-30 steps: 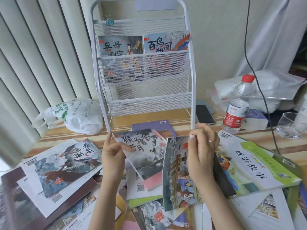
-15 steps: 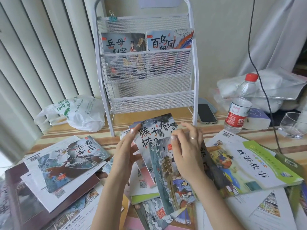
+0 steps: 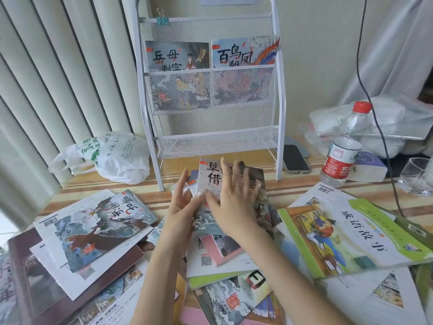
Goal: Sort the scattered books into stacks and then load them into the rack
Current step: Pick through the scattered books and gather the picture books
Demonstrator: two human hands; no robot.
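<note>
Glossy thin books [image 3: 212, 178] btwn both hands; right hand [image 3: 230, 202] flat, fingers splayed; left hand [image 3: 181, 207] fingers straight, prob. touching.

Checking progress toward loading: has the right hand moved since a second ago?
Yes. The right hand has shifted left and toward the white rack, now lying with spread fingers on the small books before it.

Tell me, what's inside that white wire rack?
In the white rack, the upper pocket holds two picture books side by side; mesh hides their lower halves. The bottom pocket looks empty, though its floor is hard to see.
</note>
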